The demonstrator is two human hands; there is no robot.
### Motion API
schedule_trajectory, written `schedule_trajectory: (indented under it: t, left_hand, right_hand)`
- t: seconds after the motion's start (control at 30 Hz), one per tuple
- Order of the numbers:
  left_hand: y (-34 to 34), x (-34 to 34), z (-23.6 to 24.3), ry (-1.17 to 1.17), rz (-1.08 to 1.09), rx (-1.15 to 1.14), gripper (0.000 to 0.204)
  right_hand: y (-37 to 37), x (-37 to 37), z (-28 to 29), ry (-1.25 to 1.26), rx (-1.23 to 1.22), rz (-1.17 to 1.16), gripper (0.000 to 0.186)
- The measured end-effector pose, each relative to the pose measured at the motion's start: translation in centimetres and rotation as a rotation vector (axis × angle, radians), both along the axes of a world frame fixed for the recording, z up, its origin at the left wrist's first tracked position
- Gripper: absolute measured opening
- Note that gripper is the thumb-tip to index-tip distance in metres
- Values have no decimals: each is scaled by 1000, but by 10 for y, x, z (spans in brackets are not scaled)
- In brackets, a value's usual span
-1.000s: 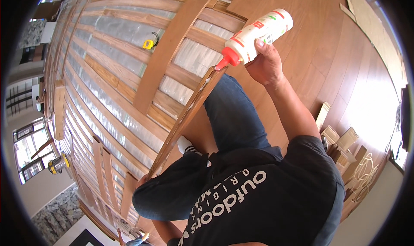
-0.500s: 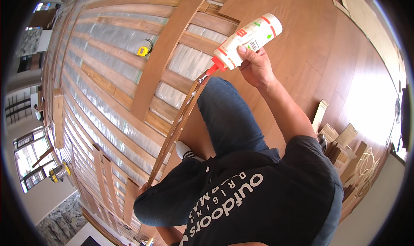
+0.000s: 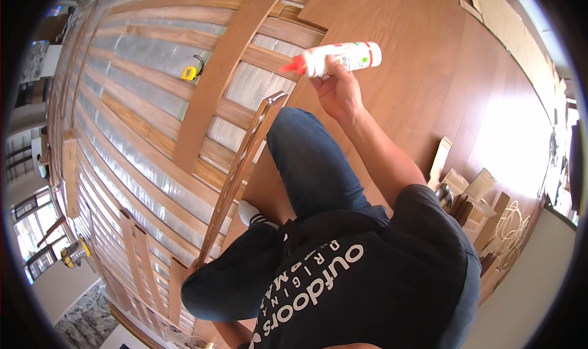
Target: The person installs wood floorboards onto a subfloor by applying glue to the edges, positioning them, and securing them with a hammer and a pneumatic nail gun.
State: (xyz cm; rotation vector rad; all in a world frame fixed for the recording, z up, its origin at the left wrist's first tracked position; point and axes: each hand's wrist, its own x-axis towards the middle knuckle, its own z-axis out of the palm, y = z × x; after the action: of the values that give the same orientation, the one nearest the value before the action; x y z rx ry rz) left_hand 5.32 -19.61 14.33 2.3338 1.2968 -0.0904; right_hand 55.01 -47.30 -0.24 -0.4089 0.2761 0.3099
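Observation:
My right hand [image 3: 340,93] is closed around a white glue bottle [image 3: 358,56] with a red nozzle, held nearly level above the laid floor. The nozzle tip is clear of the wood. A long brown floorboard [image 3: 240,159] stands on its edge beside my bent knee, with white glue visible along its upward edge near the far end. At the board's near end my left hand [image 3: 193,268] grips it, mostly hidden behind my leg.
Wooden joists [image 3: 153,86] with shiny sheeting between them spread to the left. A loose plank [image 3: 211,98] lies across them, near a yellow tape measure [image 3: 188,73]. Laid flooring [image 3: 404,98] covers the right side, where wood offcuts [image 3: 471,190] and a coiled cord [image 3: 509,226] lie.
The glue bottle has lifted off the board's far end and tipped from nozzle-down to nearly level. My left hand stays at the board's near end.

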Motion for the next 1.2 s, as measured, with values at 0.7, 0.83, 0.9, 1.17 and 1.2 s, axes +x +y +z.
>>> schedule_trajectory:
  t: [0.7,0.83,0.9,1.17,1.2]
  left_hand:
    - [112,66,-166,-110,-696,318,32]
    - [111,67,-173,-229,-757,232,34]
    - [128,59,-177,-318,-752,42,35]
    - [299,-71,-340,212,-33,-415,76]
    - [288,-56,-349,217,-53,-444,76]
  right_hand:
    - [205,-191,-29,67,-743,962,68]
    - [221,-195,-51,90,-886,855,43]
    - [221,-198,-50,144,-842,798,40]
    - [208,-136,-107,129,-528,749,38]
    - [197,-124,-114,183,-532,799,40]
